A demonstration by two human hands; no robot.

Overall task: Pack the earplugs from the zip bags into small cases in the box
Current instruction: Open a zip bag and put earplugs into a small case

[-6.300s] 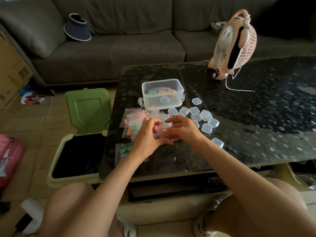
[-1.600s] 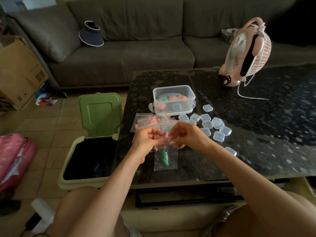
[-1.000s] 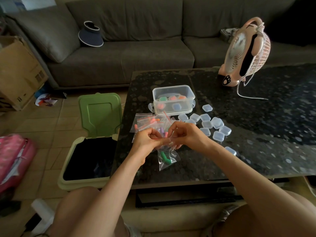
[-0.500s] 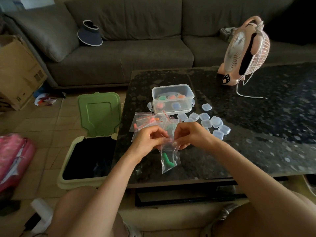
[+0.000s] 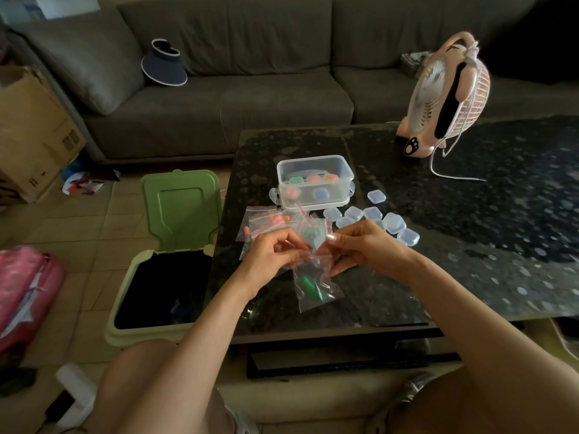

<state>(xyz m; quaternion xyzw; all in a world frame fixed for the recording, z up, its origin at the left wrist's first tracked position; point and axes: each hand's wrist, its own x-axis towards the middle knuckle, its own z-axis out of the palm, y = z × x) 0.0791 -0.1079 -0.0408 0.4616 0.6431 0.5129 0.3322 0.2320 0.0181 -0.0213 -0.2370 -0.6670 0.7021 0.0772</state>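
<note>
A small clear zip bag (image 5: 316, 286) with green earplugs (image 5: 308, 285) inside hangs over the black table (image 5: 470, 245). My left hand (image 5: 271, 256) and my right hand (image 5: 363, 245) both pinch its top edge from either side. Behind my hands lie more zip bags (image 5: 266, 222) with orange and green earplugs. A clear plastic box (image 5: 315, 181) at the back holds several small cases with coloured earplugs. Several empty clear small cases (image 5: 372, 219) lie to the right of my hands.
A pink desk fan (image 5: 445, 98) with its white cord stands at the table's back right. A green-lidded bin (image 5: 166, 270) stands open left of the table. A grey sofa (image 5: 250, 89) with a visor cap, a cardboard box (image 5: 31, 133) and a pink bag (image 5: 22, 292) lie around.
Earlier my hands worked on a pinkish thing. Since then they hold the bag with green earplugs at its top; over the last second the bag has swung slightly and my hands have shifted little.
</note>
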